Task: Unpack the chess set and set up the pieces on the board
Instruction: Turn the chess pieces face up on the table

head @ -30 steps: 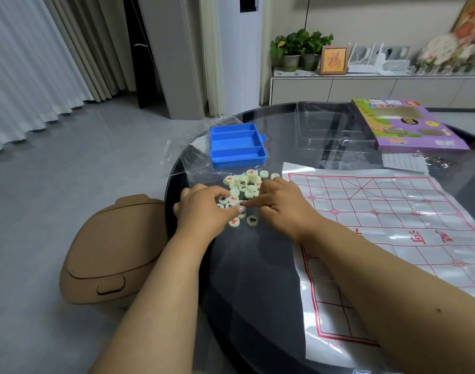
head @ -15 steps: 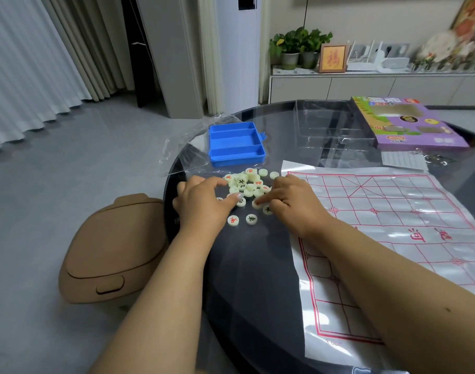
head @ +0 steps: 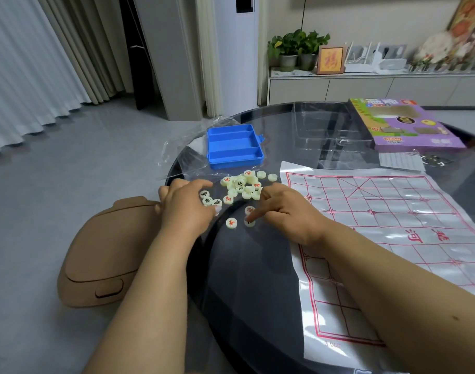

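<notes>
Far left of frame: white curtains (head: 28, 76) hang to the grey floor. Lower left: tan lidded bin (head: 104, 255) stands on the floor, just beside the round dark glass table (head: 244, 279).

Left hand (head: 186, 209), centre-left: palm down at the table's edge, fingers curled over a few pieces with black characters. Whether it grips any cannot be told; the fingertips are hidden.

Pile of pale round pieces (head: 244, 186), centre of frame: loose heap on the glass, between the two hands and just below the blue tray (head: 233, 145). Red and black characters face up on some; others are blank side up. The tray has three compartments, nothing visible inside, and sits on crumpled clear plastic wrap (head: 182, 155).

Two pieces lie apart below the heap: red-marked piece (head: 231, 222), and single piece (head: 249, 222) under the right index fingertip.

Right hand (head: 283, 211), centre: index finger extended and pressing on that single piece; other fingers loosely curled, holding nothing.

Right half: board sheet (head: 379, 238), white with red grid, lies flat on the table; no pieces on it. Upper right: clear plastic insert (head: 328, 128), then purple box (head: 403, 125).
</notes>
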Demonstrator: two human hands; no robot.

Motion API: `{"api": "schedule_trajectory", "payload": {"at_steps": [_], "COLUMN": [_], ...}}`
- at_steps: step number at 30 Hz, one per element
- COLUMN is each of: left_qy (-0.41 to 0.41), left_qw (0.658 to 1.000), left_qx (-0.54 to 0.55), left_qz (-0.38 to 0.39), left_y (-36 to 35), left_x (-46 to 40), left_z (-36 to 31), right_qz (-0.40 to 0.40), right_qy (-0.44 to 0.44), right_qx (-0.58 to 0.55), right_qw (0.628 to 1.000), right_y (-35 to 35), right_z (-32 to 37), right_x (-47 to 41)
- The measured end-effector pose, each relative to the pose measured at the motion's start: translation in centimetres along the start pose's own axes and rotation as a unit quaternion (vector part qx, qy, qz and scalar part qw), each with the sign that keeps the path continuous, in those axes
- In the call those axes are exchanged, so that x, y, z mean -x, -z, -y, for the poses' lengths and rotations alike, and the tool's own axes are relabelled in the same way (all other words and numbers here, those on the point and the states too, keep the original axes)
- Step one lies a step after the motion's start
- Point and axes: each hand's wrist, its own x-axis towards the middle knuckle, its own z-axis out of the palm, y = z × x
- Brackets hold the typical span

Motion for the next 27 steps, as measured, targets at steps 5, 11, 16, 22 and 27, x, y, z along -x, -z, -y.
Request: {"api": "schedule_trajectory", "payload": {"at_steps": [5,11,16,22,27], "left_qy": [-0.089,-0.106,-0.121,-0.119,-0.077], "left_qw": [0.996,0.994,0.99,0.992,0.995], "left_qx": [0.003,-0.025,0.04,-0.019,0.003], "left_qz": [-0.011,0.028,0.06,0.035,0.056], "left_y": [-0.8,-0.8,-0.1,-0.7,-1.4], "left_x": [0.5,0.6,1.0,1.0,0.9], "left_z": [-0.8,-0.8,-0.6,-1.5,-1.2], "right_qz": [0.013,-0.061,-0.054,-0.01,-0.106], "right_qy": [0.013,0.026,0.005,0.05,-0.043], "right_qx": [0.032,0.089,0.116,0.113,0.145], "right_qw": [0.999,0.994,0.992,0.992,0.983], "right_y": [0.4,0.7,0.5,-0.6,0.4], "right_z": [-0.4,-1.8,-1.4,-1.1,-2.1], "right_x": [0.4,0.5,-0.2,-0.6,-1.5]}}
